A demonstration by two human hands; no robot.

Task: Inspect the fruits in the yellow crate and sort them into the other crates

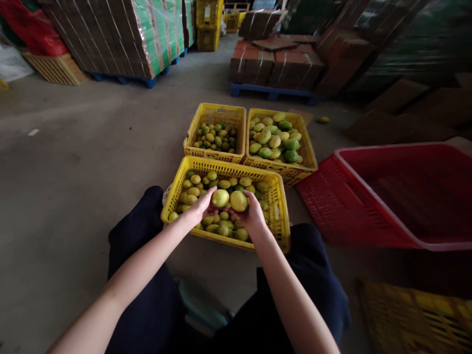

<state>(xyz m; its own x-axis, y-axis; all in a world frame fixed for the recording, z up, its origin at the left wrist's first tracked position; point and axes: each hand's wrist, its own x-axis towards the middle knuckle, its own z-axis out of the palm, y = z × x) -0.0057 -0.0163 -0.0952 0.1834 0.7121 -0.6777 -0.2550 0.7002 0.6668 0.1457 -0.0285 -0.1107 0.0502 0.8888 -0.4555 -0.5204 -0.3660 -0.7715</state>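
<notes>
Above the near yellow crate [282,216], my left hand [203,205] is closed around a yellow-green lemon [220,197]. Side by side with it, a rounder yellow lemon [239,201] sits in my right hand [254,216], whose fingers curl under it. Parts of the fingers on both hands are hidden behind the fruit. Many lemons, yellow to green, lie in the crate below, among them a green one [212,175] near the far wall. My knees flank this crate.
Behind it stand a yellow crate of small lemons [218,141] and another of larger lemons [275,141]. A big red crate [328,196] is at the right. A yellow crate [416,319] lies lower right. Farther back are a blue pallet [273,93] with cartons and a stray lemon [323,120].
</notes>
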